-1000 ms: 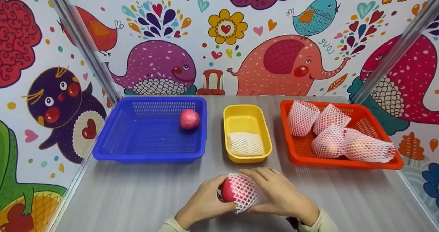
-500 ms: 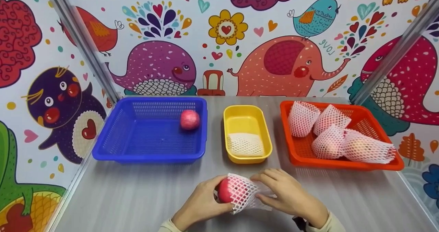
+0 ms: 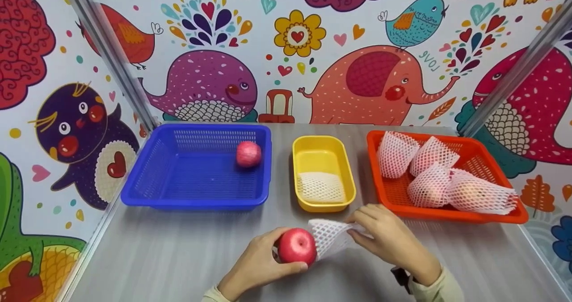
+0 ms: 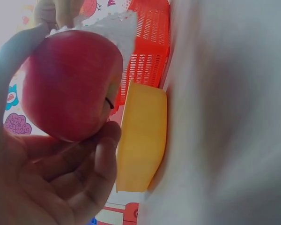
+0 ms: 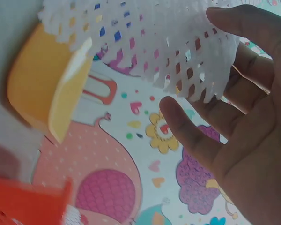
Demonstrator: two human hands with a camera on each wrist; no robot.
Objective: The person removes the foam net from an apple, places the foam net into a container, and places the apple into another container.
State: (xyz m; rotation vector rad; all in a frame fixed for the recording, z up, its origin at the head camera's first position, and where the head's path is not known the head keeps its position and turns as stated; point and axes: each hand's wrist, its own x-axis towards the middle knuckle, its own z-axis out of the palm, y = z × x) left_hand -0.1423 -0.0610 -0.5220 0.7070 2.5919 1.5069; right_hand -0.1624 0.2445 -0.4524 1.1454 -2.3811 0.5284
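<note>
A bare red apple (image 3: 296,246) is gripped by my left hand (image 3: 263,261), thumb on the near side and fingers round the back. The left wrist view shows the same apple (image 4: 72,86) with its stem end turned toward the yellow tub. My right hand (image 3: 389,236) pinches the end of a white foam net sleeve (image 3: 330,235), whose open mouth lies just right of the apple. In the right wrist view the net (image 5: 154,44) hangs flattened between thumb and fingers, with no fruit inside. Whether it still touches the apple, I cannot tell.
A blue basket (image 3: 196,201) at the left holds one bare apple (image 3: 248,154). The yellow tub (image 3: 319,143) in the middle contains a flat foam net (image 3: 321,187). At the right, a red basket (image 3: 482,154) bears several net-wrapped fruits (image 3: 428,188). Patterned walls stand behind.
The foam net has come off the apple, drawn away to the right by my right hand. My left hand still holds the apple, now uncovered and turned stem end up.
</note>
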